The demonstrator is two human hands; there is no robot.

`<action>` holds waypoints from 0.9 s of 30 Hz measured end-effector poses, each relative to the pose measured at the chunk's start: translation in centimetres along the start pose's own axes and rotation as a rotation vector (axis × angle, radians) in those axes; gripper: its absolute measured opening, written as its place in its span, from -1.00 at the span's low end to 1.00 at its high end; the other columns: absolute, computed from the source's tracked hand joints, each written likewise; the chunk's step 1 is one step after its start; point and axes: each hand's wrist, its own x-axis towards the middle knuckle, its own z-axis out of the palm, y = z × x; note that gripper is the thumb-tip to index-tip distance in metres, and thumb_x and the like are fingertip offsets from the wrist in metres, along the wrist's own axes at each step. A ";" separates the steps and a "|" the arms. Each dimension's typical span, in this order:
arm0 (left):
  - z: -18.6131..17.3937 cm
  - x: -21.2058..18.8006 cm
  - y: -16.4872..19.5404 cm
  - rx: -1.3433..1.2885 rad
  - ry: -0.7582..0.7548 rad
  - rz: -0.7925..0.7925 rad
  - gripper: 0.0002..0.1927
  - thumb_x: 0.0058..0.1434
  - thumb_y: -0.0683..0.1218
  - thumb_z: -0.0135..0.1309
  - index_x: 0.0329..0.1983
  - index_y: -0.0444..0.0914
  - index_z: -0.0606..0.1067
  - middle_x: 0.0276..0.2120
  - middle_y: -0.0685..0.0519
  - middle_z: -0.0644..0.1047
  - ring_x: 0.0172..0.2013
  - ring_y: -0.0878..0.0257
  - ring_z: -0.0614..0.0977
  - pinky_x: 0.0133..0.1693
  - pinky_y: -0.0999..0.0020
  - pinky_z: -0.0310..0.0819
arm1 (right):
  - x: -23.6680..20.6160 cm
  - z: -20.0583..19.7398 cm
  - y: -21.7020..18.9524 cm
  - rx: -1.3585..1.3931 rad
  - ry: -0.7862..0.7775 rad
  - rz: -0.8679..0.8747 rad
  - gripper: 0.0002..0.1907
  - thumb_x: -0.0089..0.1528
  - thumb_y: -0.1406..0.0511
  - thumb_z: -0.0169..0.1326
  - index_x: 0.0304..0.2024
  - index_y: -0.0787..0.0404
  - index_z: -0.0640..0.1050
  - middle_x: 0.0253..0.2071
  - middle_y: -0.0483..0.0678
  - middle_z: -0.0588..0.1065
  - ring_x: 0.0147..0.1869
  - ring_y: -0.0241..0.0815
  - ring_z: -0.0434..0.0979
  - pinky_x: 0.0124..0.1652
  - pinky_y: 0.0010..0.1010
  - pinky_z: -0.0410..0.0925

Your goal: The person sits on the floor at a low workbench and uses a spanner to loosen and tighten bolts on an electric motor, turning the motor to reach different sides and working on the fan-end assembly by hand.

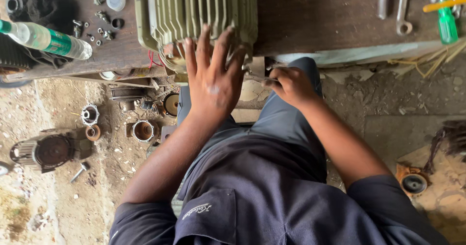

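Note:
A pale green finned electric motor housing lies on a dark wooden workbench. My left hand lies flat with spread fingers against the near end of the housing. My right hand is closed around a small metal tool whose tip meets the housing's lower right edge. Red wires hang from the motor's end. I wear a dark blue shirt and trousers.
A plastic bottle, loose bolts and nuts and a small clear cup lie on the bench's left side. Wrenches and a green-handled screwdriver lie at the right. Motor parts, bearings and rings litter the dirt floor below.

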 end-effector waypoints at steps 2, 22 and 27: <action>-0.5 -2.5 1.1 -0.105 -0.114 -0.002 -0.75 0.24 -0.07 0.20 -0.01 -0.14 0.60 0.17 -0.01 0.46 0.18 -0.11 0.43 0.07 -0.13 0.36 | -1.8 -2.5 -1.3 -0.029 -0.071 -0.065 -0.64 0.30 0.13 0.24 -0.33 0.27 0.45 -0.48 -0.01 0.48 -0.42 0.05 0.55 -0.39 -0.15 0.37; 19.9 -11.9 -3.7 -1.763 -0.261 -1.158 -0.82 0.37 0.03 0.12 -0.14 -0.16 0.53 -0.18 0.06 0.64 -0.25 0.24 0.61 -0.24 0.28 0.45 | -3.3 4.4 3.5 -0.204 -0.158 0.028 -0.88 0.33 0.28 0.15 -0.16 0.20 0.54 -0.36 0.11 0.58 -0.33 0.12 0.64 -0.37 -0.06 0.42; 20.3 -11.5 -4.1 -1.770 -0.221 -1.118 -0.88 0.37 -0.03 0.11 -0.10 -0.14 0.53 -0.15 0.05 0.65 -0.23 0.25 0.60 -0.21 0.28 0.47 | -3.2 4.6 3.7 -0.327 -0.087 -0.014 -0.85 0.29 0.23 0.19 -0.18 0.16 0.56 -0.38 0.06 0.58 -0.31 0.06 0.63 -0.25 -0.10 0.40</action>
